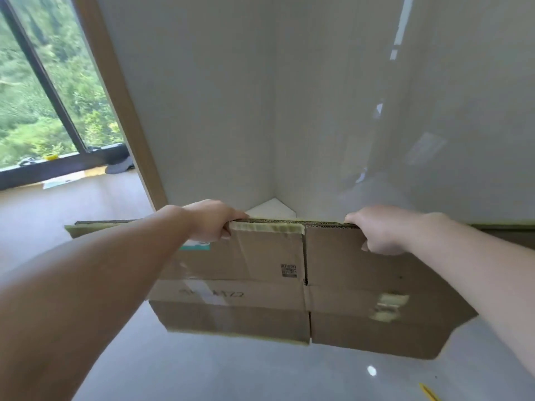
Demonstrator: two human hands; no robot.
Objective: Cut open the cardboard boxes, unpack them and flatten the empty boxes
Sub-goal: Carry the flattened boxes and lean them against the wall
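Two bare hands grip the top edge of a flattened box (pixel 260 285), held upright in front of a white wall corner (pixel 273 111). Its long axis runs left to right, its broad face toward the camera, and its lower flaps hang down above a glossy grey floor (pixel 202 371).

Left hand (pixel 210 219) curls its fingers over the top edge, closed on the cardboard. Right hand (pixel 382 233) does the same further right. A vertical slit between flaps lies between them.

Markings on the box: a small square code label (pixel 288 270) near the middle, a teal strip (pixel 195 246) partly hidden under the left wrist, and faint upside-down lettering (pixel 212 293) too blurred to read. Torn tape (pixel 388 306) clings at lower right.

More cardboard (pixel 101 225) stretches left behind the arm, its extent unclear. A window (pixel 43 82) with greenery is at far left. A yellow object (pixel 430 393), cut off at the bottom edge, cannot be identified.
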